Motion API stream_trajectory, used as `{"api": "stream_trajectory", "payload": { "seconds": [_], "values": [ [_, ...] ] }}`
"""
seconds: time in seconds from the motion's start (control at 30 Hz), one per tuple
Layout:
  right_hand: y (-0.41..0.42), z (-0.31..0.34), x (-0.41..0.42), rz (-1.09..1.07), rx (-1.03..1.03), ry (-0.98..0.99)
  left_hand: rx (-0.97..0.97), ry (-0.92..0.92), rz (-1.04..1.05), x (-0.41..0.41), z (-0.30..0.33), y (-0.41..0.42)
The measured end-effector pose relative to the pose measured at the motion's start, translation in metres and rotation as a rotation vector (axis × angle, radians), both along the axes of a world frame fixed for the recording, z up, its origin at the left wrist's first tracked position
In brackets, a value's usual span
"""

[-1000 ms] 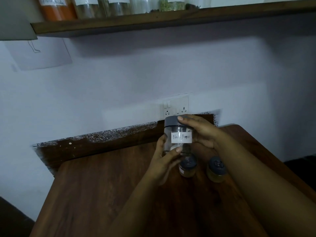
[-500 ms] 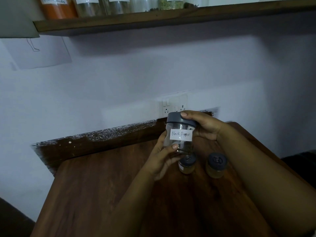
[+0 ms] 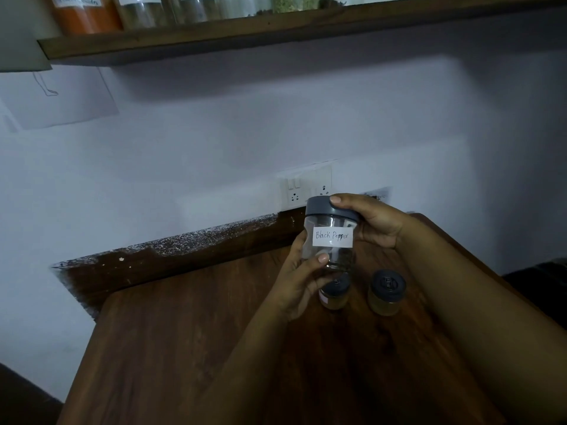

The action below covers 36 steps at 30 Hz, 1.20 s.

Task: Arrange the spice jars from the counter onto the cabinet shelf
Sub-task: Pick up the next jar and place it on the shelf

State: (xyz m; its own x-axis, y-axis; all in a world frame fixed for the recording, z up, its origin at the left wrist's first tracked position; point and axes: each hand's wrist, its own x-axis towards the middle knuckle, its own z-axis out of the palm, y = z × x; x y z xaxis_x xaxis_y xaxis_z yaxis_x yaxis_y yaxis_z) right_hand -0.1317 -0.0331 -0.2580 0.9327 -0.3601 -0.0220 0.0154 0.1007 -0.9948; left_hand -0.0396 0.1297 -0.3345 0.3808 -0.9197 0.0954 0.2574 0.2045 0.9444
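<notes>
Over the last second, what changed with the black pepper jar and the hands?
The Black Pepper jar tilted slightly, top to the left. Left hand still grips its lower body, right hand its lid. The two small jars stayed on the counter.

Left hand [image 3: 302, 279] cupped, thumb forward — right hand [image 3: 372, 223] curled, fingers gripping; forearms converge.

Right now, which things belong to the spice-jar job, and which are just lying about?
Job: Black Pepper jar held in left hand and right hand; two small jars on counter; shelf.
Lying about: wall socket; paper on wall.
</notes>
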Motion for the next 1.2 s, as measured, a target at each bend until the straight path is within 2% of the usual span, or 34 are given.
{"api": "stream_trajectory", "payload": {
  "seconds": [0.3,0.5,0.63,0.8,0.97,1.2],
  "values": [
    [-0.021,0.007,-0.020,-0.058,-0.028,-0.021,0.003,-0.026,0.001,-0.017,0.005,-0.028],
    [-0.038,0.029,-0.032,-0.158,0.017,-0.137,-0.062,-0.319,0.183,-0.034,0.028,-0.057],
    [-0.057,0.054,-0.042,-0.140,0.024,-0.160,-0.126,-0.507,0.247,-0.043,0.058,-0.077],
    [-0.090,0.097,-0.073,0.017,-0.169,-0.103,-0.203,-0.575,0.289,-0.059,0.101,-0.102],
    [-0.117,0.157,-0.094,-0.003,-0.358,-0.307,-0.298,-0.707,0.364,-0.080,0.156,-0.132],
    [-0.166,0.234,-0.103,-0.068,-0.429,-0.487,-0.380,-0.889,0.462,-0.083,0.245,-0.179]
  ]
}}
